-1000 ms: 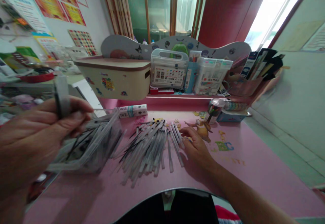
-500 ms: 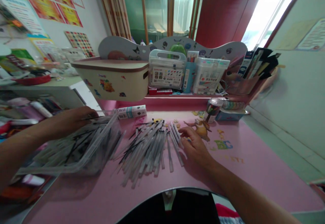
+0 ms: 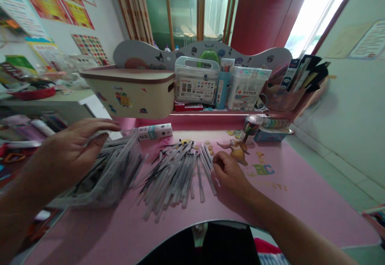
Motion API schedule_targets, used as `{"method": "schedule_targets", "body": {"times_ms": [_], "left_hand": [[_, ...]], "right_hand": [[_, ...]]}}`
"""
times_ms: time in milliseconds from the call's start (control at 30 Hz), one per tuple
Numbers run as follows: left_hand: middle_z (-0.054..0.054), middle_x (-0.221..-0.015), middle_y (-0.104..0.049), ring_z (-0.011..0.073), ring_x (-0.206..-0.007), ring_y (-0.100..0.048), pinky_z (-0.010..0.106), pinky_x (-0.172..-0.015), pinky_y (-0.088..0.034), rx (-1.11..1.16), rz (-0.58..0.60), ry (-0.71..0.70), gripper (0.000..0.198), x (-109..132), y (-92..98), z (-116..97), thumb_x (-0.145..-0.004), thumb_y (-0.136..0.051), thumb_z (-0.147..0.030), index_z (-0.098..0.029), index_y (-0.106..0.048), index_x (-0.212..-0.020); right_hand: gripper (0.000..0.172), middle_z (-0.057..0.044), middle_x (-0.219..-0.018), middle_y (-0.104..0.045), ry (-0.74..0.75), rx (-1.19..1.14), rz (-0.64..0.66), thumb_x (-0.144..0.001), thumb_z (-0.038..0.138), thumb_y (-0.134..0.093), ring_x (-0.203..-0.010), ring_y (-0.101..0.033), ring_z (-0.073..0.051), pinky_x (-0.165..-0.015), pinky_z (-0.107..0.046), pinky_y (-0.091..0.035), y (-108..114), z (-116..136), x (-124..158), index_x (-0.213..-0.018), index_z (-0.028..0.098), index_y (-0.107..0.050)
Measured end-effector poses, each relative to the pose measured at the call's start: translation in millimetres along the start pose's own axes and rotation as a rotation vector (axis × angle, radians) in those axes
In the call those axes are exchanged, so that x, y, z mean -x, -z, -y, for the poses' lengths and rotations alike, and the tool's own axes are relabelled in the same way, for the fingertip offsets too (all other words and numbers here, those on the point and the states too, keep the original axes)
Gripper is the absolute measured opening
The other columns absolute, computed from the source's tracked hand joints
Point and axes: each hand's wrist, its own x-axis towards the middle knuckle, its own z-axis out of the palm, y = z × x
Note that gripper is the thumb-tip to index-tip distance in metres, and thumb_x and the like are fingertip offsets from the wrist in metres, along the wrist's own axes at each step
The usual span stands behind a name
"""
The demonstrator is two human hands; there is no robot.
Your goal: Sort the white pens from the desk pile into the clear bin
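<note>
My left hand is over the clear plastic bin, thumb and fingers apart, with nothing visible in its grip. Many slim translucent tubes with dark tips, like used pen refills, fill the bin, which looks tilted. In the middle of the pink desk lies a loose fanned pile of the same refills. A few refills lie apart on its right side. Right next to these rests my right hand, its fingers curled in; whether anything is pinched there is hidden.
A small white-and-blue box lies behind the pile. On the shelf stand a lidded cream bin, a clear marker case and a pen holder. At the desk's right back are a clear jar and a blue box.
My left hand has lifted and come back toward me, its fingers opening; the thin dark stick at its fingertips no longer shows. My right hand's fingers have curled in beside the separate refills.
</note>
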Motion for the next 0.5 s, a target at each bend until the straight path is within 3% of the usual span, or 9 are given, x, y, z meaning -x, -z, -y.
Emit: {"method": "schedule_targets", "body": {"times_ms": [67,167,267,367,433,500], "left_hand": [[-0.005,-0.109,-0.069,0.0183,-0.102,-0.061,0.034,-0.101,-0.038,0.193,-0.062,-0.085,0.023,15.8,-10.4,-35.2,-0.087,-0.054,-0.033,-0.025,-0.074,-0.097],[0.003,-0.102,-0.073,0.0222,-0.096,-0.064,0.030,-0.092,-0.045,0.478,0.031,-0.125,0.020,32.7,-37.6,-81.3,-0.085,-0.059,-0.032,-0.026,-0.078,-0.091],[0.007,-0.099,-0.072,0.0242,-0.098,-0.063,0.031,-0.093,-0.046,0.790,0.143,0.132,0.018,38.8,-70.6,-115.9,-0.080,-0.067,-0.022,-0.024,-0.078,-0.094],[0.007,-0.097,-0.070,0.0223,-0.095,-0.063,0.028,-0.082,-0.050,1.075,0.224,0.433,0.023,37.9,-99.2,-139.2,-0.077,-0.068,-0.013,-0.023,-0.075,-0.097],[0.007,-0.099,-0.068,0.0208,-0.095,-0.062,0.027,-0.079,-0.050,1.159,0.236,0.538,0.023,37.1,-113.9,-148.0,-0.079,-0.064,-0.011,-0.023,-0.072,-0.098],[0.006,-0.099,-0.067,0.0189,-0.095,-0.061,0.026,-0.081,-0.048,1.152,0.233,0.550,0.022,37.8,-126.2,-151.3,-0.081,-0.060,-0.011,-0.022,-0.069,-0.098]], "right_hand": [[0.011,0.000,-0.064,-0.053,0.008,0.197,0.034,-0.074,0.012,-0.054,-0.060,-0.044,-0.015,-0.057,-0.029,-0.028,-0.5,2.7,2.9,-0.070,0.022,-0.055],[0.012,-0.002,-0.062,-0.056,0.035,0.507,0.113,-0.077,0.016,-0.057,-0.056,-0.042,-0.014,-0.057,-0.030,-0.023,-2.6,7.4,9.7,-0.065,0.020,-0.055],[0.016,-0.005,-0.066,-0.061,0.025,0.704,0.173,-0.081,0.025,-0.059,-0.057,-0.044,-0.015,-0.057,-0.031,-0.021,-5.7,9.9,16.7,-0.066,0.019,-0.059],[0.017,-0.008,-0.068,-0.063,0.007,0.811,0.192,-0.082,0.030,-0.060,-0.058,-0.047,-0.017,-0.058,-0.032,-0.021,-7.9,10.2,20.7,-0.068,0.019,-0.061],[0.015,-0.009,-0.068,-0.065,-0.003,0.837,0.189,-0.081,0.027,-0.059,-0.058,-0.048,-0.017,-0.057,-0.032,-0.021,-8.2,10.6,21.1,-0.069,0.019,-0.063],[0.012,-0.008,-0.066,-0.064,-0.043,0.826,0.165,-0.079,0.021,-0.058,-0.056,-0.048,-0.016,-0.057,-0.032,-0.021,-7.0,11.9,19.2,-0.068,0.018,-0.063]]}}
